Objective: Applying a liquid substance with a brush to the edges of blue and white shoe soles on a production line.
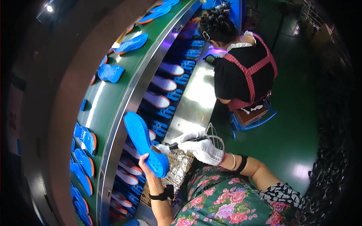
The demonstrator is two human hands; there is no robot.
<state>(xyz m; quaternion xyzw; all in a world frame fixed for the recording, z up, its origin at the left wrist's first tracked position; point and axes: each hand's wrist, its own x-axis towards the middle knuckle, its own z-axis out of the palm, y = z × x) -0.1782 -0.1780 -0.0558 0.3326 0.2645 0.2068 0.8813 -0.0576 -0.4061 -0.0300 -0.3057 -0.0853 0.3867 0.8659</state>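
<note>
My bare left hand grips a blue shoe sole by its edge near the heel and holds it tilted above the rack. Small round holes show in the sole's lower end. In a white glove, my right hand is closed around the dark handle of a brush. The brush's tip is at the inner edge of the sole, partly hidden by it, so I cannot tell whether they touch. Thin white tubing loops beside the glove.
On the left, a green conveyor belt with a metal rail carries several blue soles with orange rims. Below it, white-topped soles stand on a blue pegged rack. A metal ledge runs alongside. A co-worker sits ahead on a blue stool.
</note>
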